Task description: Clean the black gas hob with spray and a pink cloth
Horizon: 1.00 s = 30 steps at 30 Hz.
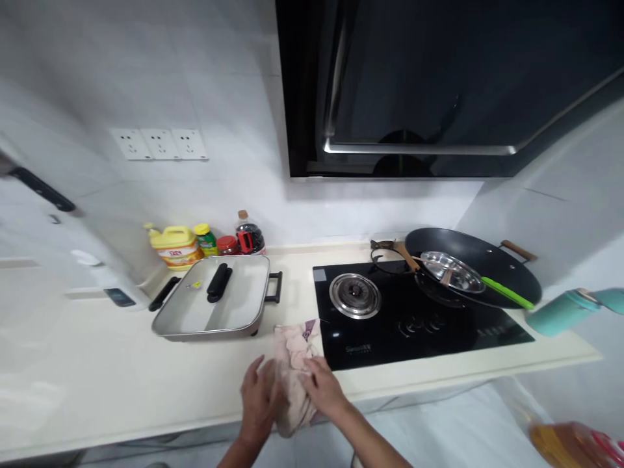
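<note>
A crumpled pale pink cloth (291,383) with a purple mark lies at the counter's front edge, just left of the stove. My right hand (322,389) grips its right side, with the fingers bent over the fabric. At the cloth's left side is my left hand (258,395), its fingers loosely curved and apart; whether the thumb touches the fabric is hard to see. Behind my left hand stands a square electric pan (227,318) under a glass lid with a black handle (220,283).
To the right is a black gas stove (380,344) with a large wok (517,276) holding a metal strainer and green-handled tool. A yellow detergent jug (175,248) and several bottles line the wall. The range hood (400,78) hangs above; a teal container (563,314) stands far right.
</note>
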Available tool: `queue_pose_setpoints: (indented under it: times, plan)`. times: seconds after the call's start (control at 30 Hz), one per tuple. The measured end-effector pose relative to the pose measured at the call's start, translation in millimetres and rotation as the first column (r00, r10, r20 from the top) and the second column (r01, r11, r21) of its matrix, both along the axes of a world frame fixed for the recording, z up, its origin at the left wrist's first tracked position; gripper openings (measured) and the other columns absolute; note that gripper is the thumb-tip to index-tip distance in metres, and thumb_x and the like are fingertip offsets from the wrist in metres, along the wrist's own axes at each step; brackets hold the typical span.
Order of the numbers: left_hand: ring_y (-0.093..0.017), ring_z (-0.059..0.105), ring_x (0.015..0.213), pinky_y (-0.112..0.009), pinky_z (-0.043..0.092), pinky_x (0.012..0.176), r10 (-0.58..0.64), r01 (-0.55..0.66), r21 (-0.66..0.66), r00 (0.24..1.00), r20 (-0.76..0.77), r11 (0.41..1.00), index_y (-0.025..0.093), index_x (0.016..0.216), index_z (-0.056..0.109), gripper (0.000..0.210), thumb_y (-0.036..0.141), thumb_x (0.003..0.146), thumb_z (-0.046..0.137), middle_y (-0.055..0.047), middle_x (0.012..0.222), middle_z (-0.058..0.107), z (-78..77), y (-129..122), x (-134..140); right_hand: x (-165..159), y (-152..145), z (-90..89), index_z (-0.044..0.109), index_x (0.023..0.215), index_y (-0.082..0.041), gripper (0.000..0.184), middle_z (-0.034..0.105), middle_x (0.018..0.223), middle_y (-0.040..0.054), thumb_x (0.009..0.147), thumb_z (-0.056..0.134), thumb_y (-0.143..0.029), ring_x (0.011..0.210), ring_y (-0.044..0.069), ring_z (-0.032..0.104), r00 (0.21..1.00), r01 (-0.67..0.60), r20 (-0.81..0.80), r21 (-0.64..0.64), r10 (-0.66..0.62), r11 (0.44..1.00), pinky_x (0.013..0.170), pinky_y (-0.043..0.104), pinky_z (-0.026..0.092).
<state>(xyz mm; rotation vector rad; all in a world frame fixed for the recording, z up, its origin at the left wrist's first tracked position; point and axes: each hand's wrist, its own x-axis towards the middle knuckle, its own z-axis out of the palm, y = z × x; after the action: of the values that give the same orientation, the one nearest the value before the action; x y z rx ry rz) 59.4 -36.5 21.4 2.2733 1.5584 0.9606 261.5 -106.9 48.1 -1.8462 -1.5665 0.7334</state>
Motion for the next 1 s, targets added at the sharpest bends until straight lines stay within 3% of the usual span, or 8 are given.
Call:
queue_pose_setpoints:
  times: [0.07, 0.17, 0.27, 0.4, 0.57, 0.77, 0.9, 1.0]
  plan:
    - [-0.030, 0.054, 0.141, -0.050, 0.047, 0.117, -0.125, 0.126, 0.051, 0.992, -0.029, 0.991, 0.022, 0.135, 0.068, 0.045, 0.039, 0.099, 0.045, -0.015, 0.149, 0.059, -3.0, -15.2, 12.4, 22.1, -1.8, -6.6, 0.072, 0.128, -0.022, 0.042, 0.068, 0.129, 0.0117, 0.098, 0.044, -0.031, 0.120, 0.023, 0.065, 0.995, 0.094, -0.028, 0.095, -0.092, 0.991, 0.108, 0.036, 0.051]
    - [-0.032, 0.046, 0.150, -0.052, 0.041, 0.122, -0.219, 0.222, 0.010, 0.965, -0.143, 0.975, 0.024, 0.143, 0.064, 0.049, 0.035, 0.098, 0.046, -0.013, 0.158, 0.056, -5.4, -30.9, 37.8, 74.7, -9.6, -11.9, 0.077, 0.116, -0.021, 0.042, 0.070, 0.122, 0.0136, 0.099, 0.041, -0.036, 0.117, 0.026, 0.065, 0.955, 0.250, 0.103, 0.226, -0.278, 0.942, 0.108, 0.042, 0.052]
    - [-0.039, 0.040, 0.155, -0.057, 0.039, 0.122, -0.236, 0.194, -0.179, 0.936, -0.259, 0.965, 0.023, 0.149, 0.061, 0.061, 0.034, 0.089, 0.059, -0.015, 0.164, 0.050, -8.8, -35.6, 60.4, 139.0, -21.4, -17.5, 0.075, 0.123, -0.019, 0.049, 0.065, 0.138, 0.0170, 0.102, 0.036, -0.040, 0.129, 0.031, 0.060, 0.837, 0.377, 0.305, 0.281, -0.454, 0.883, 0.111, 0.051, 0.049]
    - [-0.048, 0.022, 0.161, -0.071, 0.027, 0.124, -0.280, 0.166, -0.350, 0.910, -0.306, 0.922, 0.025, 0.157, 0.052, 0.078, 0.045, 0.083, 0.067, -0.015, 0.173, 0.031, -16.0, -29.8, 76.1, 198.1, -42.7, -46.2, 0.067, 0.139, -0.016, 0.062, 0.056, 0.154, 0.0185, 0.100, 0.028, -0.045, 0.147, 0.037, 0.046, 0.694, 0.471, 0.520, 0.196, -0.498, 0.860, 0.116, 0.060, 0.041]
    - [-0.054, 0.012, 0.161, -0.082, 0.020, 0.119, -0.416, 0.280, -0.408, 0.860, -0.295, 0.869, 0.041, 0.160, 0.044, 0.092, 0.058, 0.075, 0.076, -0.007, 0.175, 0.026, -16.9, 1.0, 86.5, 205.7, -59.4, -87.1, 0.058, 0.151, -0.016, 0.071, 0.047, 0.164, 0.0149, 0.101, 0.020, -0.049, 0.156, 0.036, 0.037, 0.637, 0.450, 0.590, 0.239, -0.497, 0.860, 0.125, 0.060, 0.029]
    - [-0.038, 0.033, 0.159, -0.067, 0.033, 0.124, -0.295, 0.254, -0.195, 0.931, -0.217, 0.947, 0.046, 0.140, 0.067, 0.046, 0.037, 0.096, 0.056, 0.003, 0.163, 0.052, -12.1, 38.9, 110.0, 201.5, -60.9, -87.8, 0.057, 0.153, -0.019, 0.068, 0.051, 0.162, 0.0133, 0.101, 0.026, -0.051, 0.154, 0.037, 0.041, 0.627, 0.442, 0.579, 0.286, -0.521, 0.850, 0.124, 0.063, 0.033]
    - [-0.028, 0.047, 0.152, -0.055, 0.042, 0.124, -0.182, 0.161, -0.190, 0.978, -0.098, 0.969, 0.037, 0.147, 0.062, 0.051, 0.028, 0.101, 0.042, -0.001, 0.155, 0.062, -11.1, 59.1, 142.2, 204.4, -63.0, -92.4, 0.049, 0.159, -0.032, 0.063, 0.058, 0.156, 0.0101, 0.100, 0.033, -0.048, 0.148, 0.039, 0.050, 0.617, 0.424, 0.571, 0.338, -0.541, 0.840, 0.118, 0.066, 0.039]
    - [-0.029, 0.044, 0.155, -0.056, 0.041, 0.126, -0.138, 0.115, -0.231, 0.987, -0.086, 0.966, 0.033, 0.152, 0.058, 0.053, 0.032, 0.102, 0.039, -0.005, 0.163, 0.053, -8.3, 71.2, 171.9, 205.2, -63.7, -95.1, 0.038, 0.164, -0.037, 0.064, 0.059, 0.154, 0.0092, 0.100, 0.037, -0.046, 0.143, 0.041, 0.054, 0.625, 0.419, 0.548, 0.366, -0.556, 0.831, 0.113, 0.068, 0.043]
